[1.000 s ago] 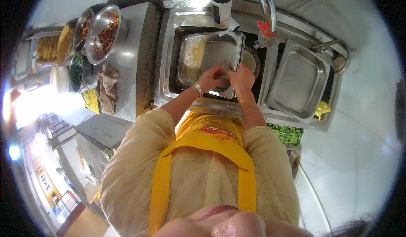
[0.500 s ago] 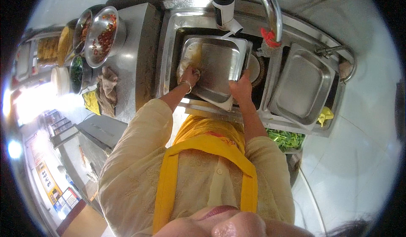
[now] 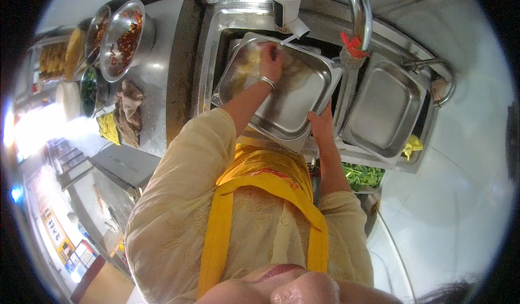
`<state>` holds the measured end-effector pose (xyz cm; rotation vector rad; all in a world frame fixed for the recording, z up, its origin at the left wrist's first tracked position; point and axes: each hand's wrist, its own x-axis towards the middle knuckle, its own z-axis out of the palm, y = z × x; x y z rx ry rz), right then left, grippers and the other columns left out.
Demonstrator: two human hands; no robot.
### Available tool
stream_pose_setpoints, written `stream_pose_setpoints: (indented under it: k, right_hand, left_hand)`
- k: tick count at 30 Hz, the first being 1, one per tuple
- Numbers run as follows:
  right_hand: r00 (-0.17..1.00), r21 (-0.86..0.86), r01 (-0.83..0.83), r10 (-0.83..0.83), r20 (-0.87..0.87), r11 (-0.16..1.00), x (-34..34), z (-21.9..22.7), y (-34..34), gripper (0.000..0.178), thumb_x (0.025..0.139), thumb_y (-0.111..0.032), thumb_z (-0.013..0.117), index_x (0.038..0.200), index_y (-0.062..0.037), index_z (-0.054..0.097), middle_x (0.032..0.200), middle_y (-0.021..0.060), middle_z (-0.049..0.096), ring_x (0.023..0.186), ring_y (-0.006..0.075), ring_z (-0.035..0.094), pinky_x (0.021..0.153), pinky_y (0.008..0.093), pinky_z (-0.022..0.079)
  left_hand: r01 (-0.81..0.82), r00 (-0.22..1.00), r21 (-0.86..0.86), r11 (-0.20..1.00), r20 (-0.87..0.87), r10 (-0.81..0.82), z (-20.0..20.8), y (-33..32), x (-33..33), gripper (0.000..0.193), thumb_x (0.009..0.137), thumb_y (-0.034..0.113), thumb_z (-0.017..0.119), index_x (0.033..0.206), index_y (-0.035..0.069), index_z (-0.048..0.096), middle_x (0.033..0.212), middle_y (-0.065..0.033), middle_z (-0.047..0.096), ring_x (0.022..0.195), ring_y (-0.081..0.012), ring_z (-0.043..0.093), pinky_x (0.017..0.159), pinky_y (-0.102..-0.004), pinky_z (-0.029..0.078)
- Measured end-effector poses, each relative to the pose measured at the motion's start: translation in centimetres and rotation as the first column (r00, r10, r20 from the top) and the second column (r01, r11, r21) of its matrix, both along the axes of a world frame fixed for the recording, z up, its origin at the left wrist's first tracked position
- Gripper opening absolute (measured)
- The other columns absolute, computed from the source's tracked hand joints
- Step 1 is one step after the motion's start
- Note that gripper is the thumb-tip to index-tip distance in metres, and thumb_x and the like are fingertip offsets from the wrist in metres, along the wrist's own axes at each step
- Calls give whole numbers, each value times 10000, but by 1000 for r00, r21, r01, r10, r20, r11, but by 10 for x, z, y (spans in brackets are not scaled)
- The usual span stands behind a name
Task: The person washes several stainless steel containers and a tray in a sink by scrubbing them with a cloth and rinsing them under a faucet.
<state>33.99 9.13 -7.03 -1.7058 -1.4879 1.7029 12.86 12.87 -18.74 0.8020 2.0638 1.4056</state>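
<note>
A rectangular stainless steel pan (image 3: 290, 106) lies tilted across the left sink basin, with cloudy, yellowish wet streaks over its far part. My right hand (image 3: 322, 126) grips the pan's rim at its near right side. Reaching into the pan, my left hand (image 3: 272, 60) is by the far wall, fingers curled in and partly blurred. What those fingers hold, if anything, is too smeared to make out. Beyond the hand, a white and black tap fitting (image 3: 288, 11) with a short spout hangs over the pan's far edge.
A second steel pan (image 3: 383, 109) sits over the right basin, near a curved tap (image 3: 360, 11) with a red tie. On the left counter stand a bowl of chopped red peppers (image 3: 125, 38) and a brown cloth (image 3: 129, 106). Cut greens (image 3: 362, 177) are below the sink.
My left hand has moved from the pan's near left side to its far wall. The pan has turned and shifted nearer and rightward, with my right hand still on its rim.
</note>
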Motion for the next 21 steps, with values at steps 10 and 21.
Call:
stream_pose_setpoints:
  k: [10, 21]
  right_hand:
    - [989, 134, 148, -148, -13, 980, 26, -6, -15, 756, 686, -28, 501, 1404, -28, 264, 1182, 164, 506, 999, 254, 533, 840, 307, 436]
    - [927, 219, 344, -367, 76, 913, 55, 28, -10, 755, 640, 23, 501, 1375, -38, 338, 1193, 160, 539, 939, 257, 589, 784, 332, 484]
  left_hand:
    - [670, 670, 175, 722, 277, -689, 83, -43, 104, 390, 849, 103, 583, 1232, 94, 508, 1129, -64, 566, 983, -157, 542, 886, -280, 435]
    - [923, 367, -242, 299, 317, -875, 108, -111, 88, 369, 831, 214, 530, 1171, 72, 552, 1166, -155, 549, 1103, -300, 508, 968, -383, 383]
